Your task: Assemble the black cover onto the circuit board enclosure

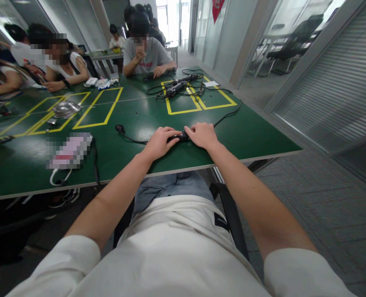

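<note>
A slim black device [183, 136] with a cord lies on the green table near its front edge, mostly covered by my fingers. My left hand [162, 143] is closed around its left part. The thumb and fingers of my right hand [202, 134] hold its right end. From the left side a black cord [133, 140] runs to a round black end piece [119, 128], which looks like a plug. Another black cord [229, 116] leads away behind my right hand to the upper right. What exactly the device is cannot be made out.
Yellow tape [184, 112] marks rectangles on the table [257, 136]. Black tools with cords [178, 87] lie at the back right. A shiny metal piece [66, 108] and a blurred pink item [73, 148] are to the left. A person [147, 53] sits opposite; several others are at the left.
</note>
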A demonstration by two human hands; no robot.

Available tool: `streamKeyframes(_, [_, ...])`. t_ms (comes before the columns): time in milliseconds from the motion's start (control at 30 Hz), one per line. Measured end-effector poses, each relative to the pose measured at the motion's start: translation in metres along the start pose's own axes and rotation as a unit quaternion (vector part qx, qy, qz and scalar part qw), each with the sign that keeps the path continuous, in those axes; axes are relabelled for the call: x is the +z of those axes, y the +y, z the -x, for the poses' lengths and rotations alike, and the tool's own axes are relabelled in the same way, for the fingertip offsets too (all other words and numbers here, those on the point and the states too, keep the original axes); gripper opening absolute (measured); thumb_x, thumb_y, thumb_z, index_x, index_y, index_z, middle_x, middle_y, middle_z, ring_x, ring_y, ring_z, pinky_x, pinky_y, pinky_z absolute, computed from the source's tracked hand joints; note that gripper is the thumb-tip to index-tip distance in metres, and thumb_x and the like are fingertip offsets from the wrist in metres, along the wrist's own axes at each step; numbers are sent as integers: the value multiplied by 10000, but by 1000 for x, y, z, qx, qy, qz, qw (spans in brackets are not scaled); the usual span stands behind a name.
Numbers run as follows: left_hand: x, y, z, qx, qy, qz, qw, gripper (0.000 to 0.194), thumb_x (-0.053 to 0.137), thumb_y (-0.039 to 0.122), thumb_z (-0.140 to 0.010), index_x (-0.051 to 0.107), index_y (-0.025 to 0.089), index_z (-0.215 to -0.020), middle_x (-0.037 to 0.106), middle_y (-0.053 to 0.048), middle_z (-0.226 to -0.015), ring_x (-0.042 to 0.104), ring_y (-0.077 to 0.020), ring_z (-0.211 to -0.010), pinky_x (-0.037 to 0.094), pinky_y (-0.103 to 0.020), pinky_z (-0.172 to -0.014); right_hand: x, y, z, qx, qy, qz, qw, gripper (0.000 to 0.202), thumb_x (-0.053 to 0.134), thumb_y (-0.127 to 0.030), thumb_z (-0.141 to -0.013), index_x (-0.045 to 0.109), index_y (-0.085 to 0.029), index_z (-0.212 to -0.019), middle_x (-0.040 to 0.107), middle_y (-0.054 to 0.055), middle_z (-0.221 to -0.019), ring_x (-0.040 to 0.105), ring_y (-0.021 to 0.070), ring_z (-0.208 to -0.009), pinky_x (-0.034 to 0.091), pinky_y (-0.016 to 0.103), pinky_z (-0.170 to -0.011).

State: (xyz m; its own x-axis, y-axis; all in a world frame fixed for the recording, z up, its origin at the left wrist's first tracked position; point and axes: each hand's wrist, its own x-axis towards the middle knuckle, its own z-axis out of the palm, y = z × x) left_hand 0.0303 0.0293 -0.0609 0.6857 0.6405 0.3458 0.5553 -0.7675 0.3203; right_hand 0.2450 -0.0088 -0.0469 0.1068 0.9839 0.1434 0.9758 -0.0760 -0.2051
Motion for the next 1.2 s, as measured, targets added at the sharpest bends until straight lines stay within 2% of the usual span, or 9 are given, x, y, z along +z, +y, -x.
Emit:
streamKeyframes(233, [0, 1, 0, -8, 3, 3, 1000, 372, 633, 344, -1115, 809, 274, -1434, 786, -118, -1395, 699, -304, -1268, 525, -493, -1195, -1, -1, 1, 0, -3, 1, 1000, 641, 376, -509, -1167, 916, -168, -1122, 857, 217, -1255, 746, 386, -1245, 464, 480, -1073])
streamKeyframes(467, [-2, 3, 0, -11, 0, 8, 1000, 364, 637, 310, -1108, 817, 234, -1414, 792, -127, -1385, 704, -298, -1254, 521, -466, -1183, -2, -2, 2, 5, 0, 7, 1000, 643, 372, -514, -1173, 913, -170, -1120, 853, 218, -1249, 740, 383, -1241, 459, 477, -1073])
streamKeyframes(567, [-2, 3, 0, -17, 2, 14, 1000, 341, 639, 309, -1102, 821, 250, -1384, 798, -111, -1368, 699, -296, -1256, 517, -461, -1178, 0, 0, 1, 4, 5, 8, 1000, 645, 365, -509, -1176, 912, -168, -1135, 848, 224, -1261, 741, 383, -1238, 459, 473, -1063])
streamKeyframes(667, [-3, 1, -1, -64, 36, 12, 997, 324, 624, 314, -1105, 804, 278, -1372, 798, -91, -1365, 688, -300, -1273, 519, -463, -1160, 2, 1, 0, 4, 4, 9, 1000, 619, 388, -503, -1169, 912, -175, -1151, 851, 218, -1261, 740, 378, -1239, 458, 465, -1063])
streamKeyframes(767, [-3, -4, -2, -165, 87, -13, 982, 286, 643, 312, -1089, 798, 274, -1326, 796, -103, -1369, 684, -332, -1275, 530, -485, -1119, 3, 2, -2, 7, 5, 8, 1000, 602, 402, -505, -1163, 915, -191, -1128, 857, 207, -1247, 738, 372, -1235, 456, 459, -1067])
streamKeyframes(867, [-2, -9, -3, -241, 100, -42, 964, 248, 676, 305, -1064, 804, 266, -1272, 808, -117, -1344, 691, -365, -1260, 535, -506, -1089, 5, 3, -3, 5, 5, 6, 1000, 594, 405, -492, -1161, 910, -188, -1093, 858, 209, -1236, 737, 374, -1229, 460, 459, -1057])
streamKeyframes(967, [-1, -11, -4, -255, 94, -43, 962, 235, 659, 280, -1062, 815, 272, -1238, 820, -109, -1303, 703, -363, -1241, 543, -500, -1080, 5, 5, -5, 5, 2, -1, 1000, 576, 411, -473, -1156, 899, -181, -1064, 860, 212, -1216, 739, 378, -1224, 465, 465, -1053])
streamKeyframes(1200, [-2, -10, -4, -234, 98, -43, 966, 240, 635, 267, -1055, 837, 259, -1184, 791, -128, -1358, 683, -370, -1305, 542, -528, -1127, 5, 7, -10, 4, -7, -21, 1000, 565, 418, -491, -1142, 874, -194, -993, 863, 194, -1185, 740, 361, -1199, 462, 465, -1064])
